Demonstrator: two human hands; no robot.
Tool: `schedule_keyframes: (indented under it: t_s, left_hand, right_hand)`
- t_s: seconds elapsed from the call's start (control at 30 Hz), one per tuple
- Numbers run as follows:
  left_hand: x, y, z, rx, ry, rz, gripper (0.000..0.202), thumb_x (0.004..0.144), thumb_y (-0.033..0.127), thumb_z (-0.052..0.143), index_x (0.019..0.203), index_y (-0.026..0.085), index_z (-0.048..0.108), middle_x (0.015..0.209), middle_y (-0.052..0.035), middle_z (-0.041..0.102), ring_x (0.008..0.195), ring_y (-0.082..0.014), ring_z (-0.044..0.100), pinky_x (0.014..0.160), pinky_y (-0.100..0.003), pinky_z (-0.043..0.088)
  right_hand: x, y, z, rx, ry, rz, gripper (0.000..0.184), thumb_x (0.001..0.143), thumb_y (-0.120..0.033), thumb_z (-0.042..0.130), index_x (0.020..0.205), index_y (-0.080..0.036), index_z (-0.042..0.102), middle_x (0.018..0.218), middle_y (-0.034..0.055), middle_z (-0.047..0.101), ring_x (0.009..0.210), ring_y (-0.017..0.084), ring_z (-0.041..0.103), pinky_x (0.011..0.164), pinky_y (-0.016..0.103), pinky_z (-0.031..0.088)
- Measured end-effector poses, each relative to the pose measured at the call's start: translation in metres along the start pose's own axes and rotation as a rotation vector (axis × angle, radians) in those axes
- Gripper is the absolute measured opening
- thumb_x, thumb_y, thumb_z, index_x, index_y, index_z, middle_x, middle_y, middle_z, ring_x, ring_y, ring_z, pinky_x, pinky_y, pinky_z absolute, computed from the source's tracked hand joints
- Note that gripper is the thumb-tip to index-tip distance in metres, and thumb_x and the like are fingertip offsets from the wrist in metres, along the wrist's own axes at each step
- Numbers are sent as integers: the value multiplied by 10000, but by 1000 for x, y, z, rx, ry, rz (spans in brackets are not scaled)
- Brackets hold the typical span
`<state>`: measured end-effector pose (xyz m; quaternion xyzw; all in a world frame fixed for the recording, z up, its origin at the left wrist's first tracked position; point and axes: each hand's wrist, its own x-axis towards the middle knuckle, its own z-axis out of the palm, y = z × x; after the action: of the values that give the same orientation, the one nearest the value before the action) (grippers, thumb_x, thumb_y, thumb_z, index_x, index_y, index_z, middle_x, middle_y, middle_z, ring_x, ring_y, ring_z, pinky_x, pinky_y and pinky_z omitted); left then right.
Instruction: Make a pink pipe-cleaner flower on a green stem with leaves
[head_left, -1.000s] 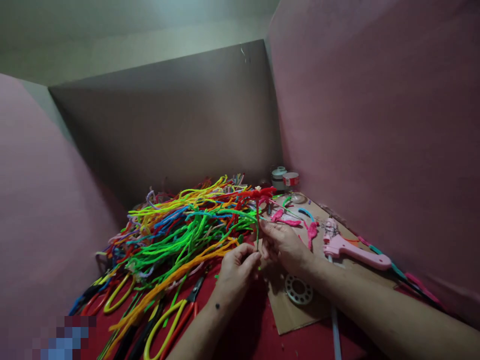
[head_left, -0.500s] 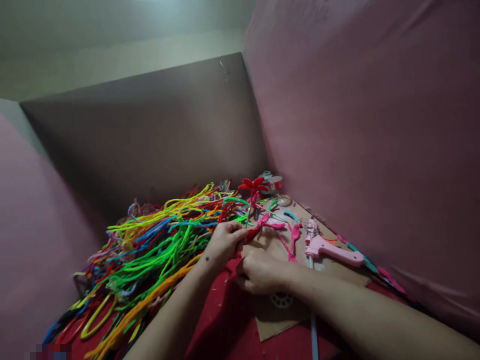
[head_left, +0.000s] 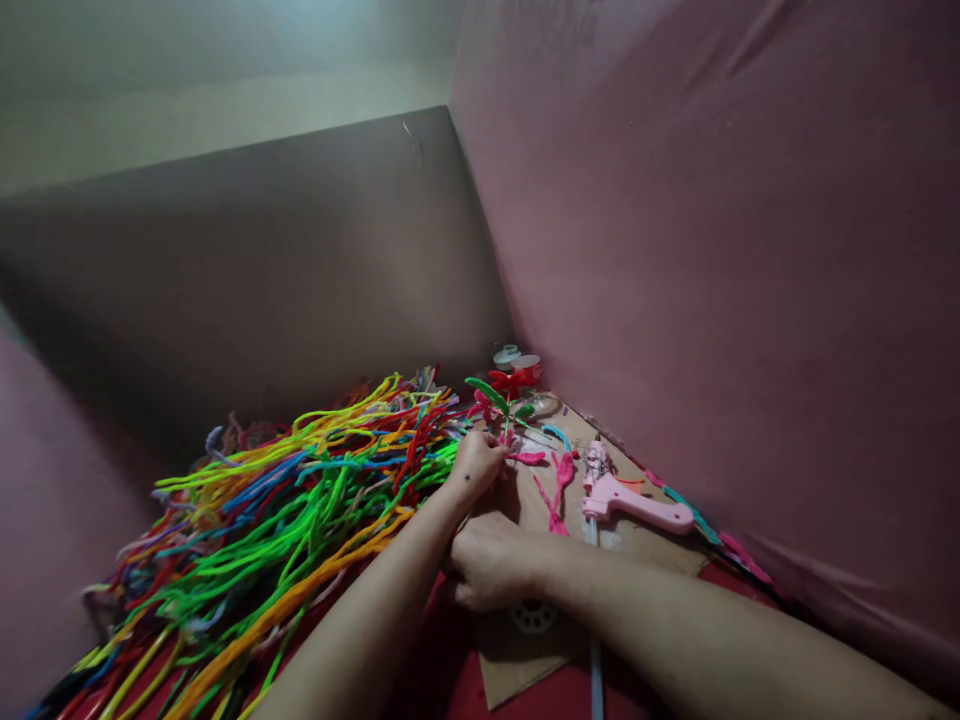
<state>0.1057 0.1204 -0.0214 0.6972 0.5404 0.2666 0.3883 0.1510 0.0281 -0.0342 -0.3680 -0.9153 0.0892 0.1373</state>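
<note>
Upward from left fingers (head_left: 492, 450), red flower (head_left: 514, 382)

Red worktop (head_left: 441, 660) here, with a big messy heap of colourful pipe cleaners (head_left: 300, 550) sprawled across the left and flat cardboard (head_left: 517, 668) on the right, pink glue gun (head_left: 637, 503) and white ring (head_left: 534, 617) lying on that.

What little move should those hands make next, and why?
Perhaps raise the right hand to steady the green stem: the left hand seems to pinch it low down, with green leaves spreading above, while the right hand is curled nearer the body, its fingertips hidden.
</note>
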Motion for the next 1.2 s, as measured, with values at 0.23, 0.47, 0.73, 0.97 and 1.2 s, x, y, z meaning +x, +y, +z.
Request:
schedule_keyframes:
  t_s: [0.23,0.47,0.73,0.97,1.2]
  left_hand:
    - [-5,1,9,19,-87,-44,242,743,221,538,514,141,528,345,22,514,225,-75,377,286,-187,238]
    - [-33,10,-25,-71,14,2,257,746,253,529,513,155,486,333,53,443,264,-48,345,318,-172,225]
    - [-90,-22,-66,-153,145,-21,214,698,327,560,579,151,531,368,60,451,300,-45,330,327,-167,212]
    - [-114,-42,-76,-182,278,-13,199,695,345,554,641,153,553,404,66,450,315,-48,340,332,-170,206]
    - [-111,-55,-118,-131,526,37,198,683,345,549,666,152,592,396,73,422,355,-60,320,382,-195,235]
  right_hand:
    - [0,-1,-3,-3,-8,-8,289,703,-309,517,816,-134,717,769,113,711,645,212,611,528,283,362]
    - [-4,-2,-8,-44,-53,-20,307,751,-316,471,806,-153,725,704,93,705,594,192,577,529,288,342]
    - [-7,3,-2,92,161,-106,261,788,-300,506,657,-156,680,577,29,635,479,100,438,479,235,266]
    - [-2,24,-21,411,656,250,300,861,-272,432,651,-161,616,560,2,556,535,111,477,523,223,321]
    - [-2,36,-16,433,797,367,205,767,-140,424,811,-169,622,554,-19,543,494,119,476,516,227,350]
